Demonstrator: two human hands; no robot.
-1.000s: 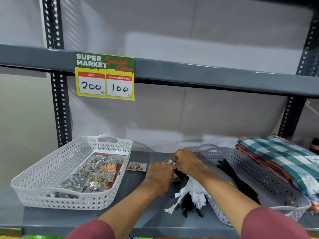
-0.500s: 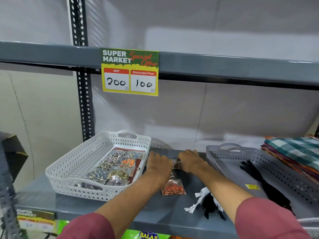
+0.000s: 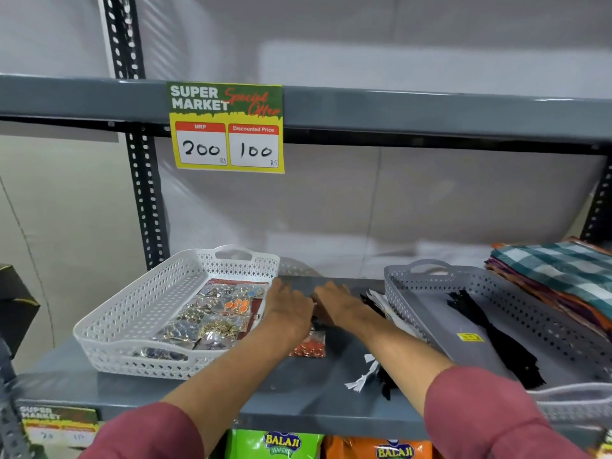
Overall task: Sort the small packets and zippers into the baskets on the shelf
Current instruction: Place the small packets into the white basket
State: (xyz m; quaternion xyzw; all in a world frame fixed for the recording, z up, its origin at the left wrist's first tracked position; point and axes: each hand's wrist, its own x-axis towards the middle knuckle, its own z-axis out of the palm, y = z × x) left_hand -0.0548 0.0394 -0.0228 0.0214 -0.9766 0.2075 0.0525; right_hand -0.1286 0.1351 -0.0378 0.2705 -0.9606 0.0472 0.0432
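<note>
Both hands have slid away from the zipper pile toward the shelf middle, and the red bead packet (image 3: 308,346) now lies bare at six o'clock of the left hand (image 3: 287,311). Left hand rests palm down, fingers spread, holding nothing I can see. Right hand (image 3: 334,304) covers something dark at its nine o'clock; I cannot tell whether its fingers pinch it. White basket (image 3: 132,313) of packets sits at nine o'clock, grey basket (image 3: 427,294) at three. Loose zippers (image 3: 372,376) trail off the shelf (image 3: 291,395) edge near the right forearm; a careless sweep could knock them down.
</note>
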